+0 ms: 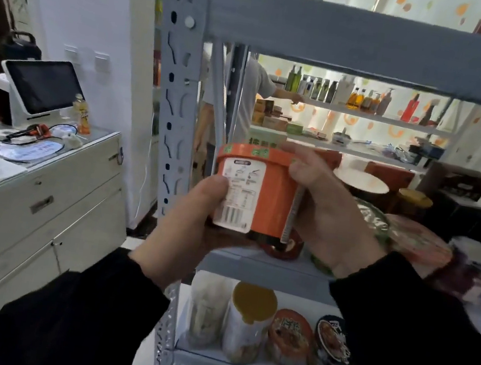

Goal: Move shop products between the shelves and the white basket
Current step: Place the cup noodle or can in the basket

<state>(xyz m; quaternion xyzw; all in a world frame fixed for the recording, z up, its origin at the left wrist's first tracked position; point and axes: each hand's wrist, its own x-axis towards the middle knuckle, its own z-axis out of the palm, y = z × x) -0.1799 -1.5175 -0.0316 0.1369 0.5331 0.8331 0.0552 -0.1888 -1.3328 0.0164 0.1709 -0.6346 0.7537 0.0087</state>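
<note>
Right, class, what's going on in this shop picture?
A person in black sleeves holds an orange paper tub with a white printed label in both hands, left hand on the label side, right hand round the other. It sits in front of the grey metal shelving. No white basket is in view.

Small shop; stocked shelves [339, 38], checkout screen [42, 86] on counter [47, 183].

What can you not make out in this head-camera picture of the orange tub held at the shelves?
- White basket: not in the head view.
- Orange tub label print: too small and blurred to read.
- Tub's base: hidden by the left hand.
- Products at the right edge: motion-blurred.
</note>
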